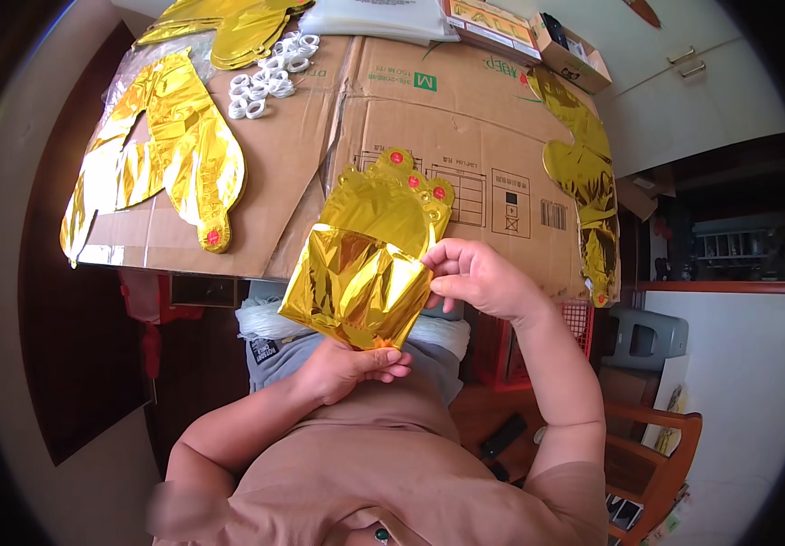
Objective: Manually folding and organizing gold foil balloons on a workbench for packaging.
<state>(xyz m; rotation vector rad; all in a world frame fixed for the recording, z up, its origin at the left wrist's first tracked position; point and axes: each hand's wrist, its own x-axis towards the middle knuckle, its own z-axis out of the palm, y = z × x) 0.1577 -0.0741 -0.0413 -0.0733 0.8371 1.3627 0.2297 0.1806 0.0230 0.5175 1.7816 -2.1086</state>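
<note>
A shiny gold foil balloon (356, 273), flat and folded into a packet, rests partly over the near edge of the cardboard-covered table. Red dots and rounded lobes line its far end. My left hand (356, 369) grips the packet's near edge, thumb on top and the other fingers mostly underneath. At its right edge, my right hand (479, 278) pinches the foil between thumb and fingers. Another gold foil balloon (187, 136) lies spread out on the left, and a further gold foil piece (583, 164) drapes along the table's right side.
Flattened cardboard (292, 182) covers the table. Toward the back are white ribbon coils (269, 77), more gold foil (242, 32), clear plastic bags (374, 20), a printed box (492, 29) and a small open box (579, 56). A grey stool (652, 332) and wooden chair (683, 455) stand at right.
</note>
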